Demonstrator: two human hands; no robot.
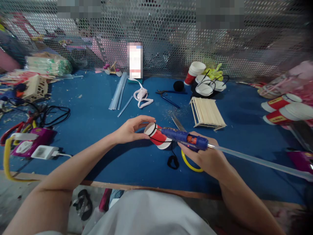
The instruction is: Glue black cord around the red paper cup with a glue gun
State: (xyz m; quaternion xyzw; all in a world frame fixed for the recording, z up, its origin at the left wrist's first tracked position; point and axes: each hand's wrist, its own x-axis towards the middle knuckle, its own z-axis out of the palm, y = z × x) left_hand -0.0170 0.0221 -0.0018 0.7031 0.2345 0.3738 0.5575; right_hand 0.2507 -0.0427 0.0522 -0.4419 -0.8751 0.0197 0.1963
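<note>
My left hand grips a red and white paper cup by its left end, thumb below and fingers above. The cup lies tilted, with a black cord running round it. In my right hand is a blue glue gun, its nozzle at the cup's upper edge. A long clear glue stick sticks out of the gun's back. Under the gun and right hand lie scissors with a yellow handle, partly hidden. A loop of black cord rests on the table below the cup.
Beyond my hands lie clear glue sticks, white ribbon, blue-handled pliers and a small wooden-stick rack. Stacked paper cups stand at the back. A purple power strip with cables lies left. Perforated metal mesh borders the blue table.
</note>
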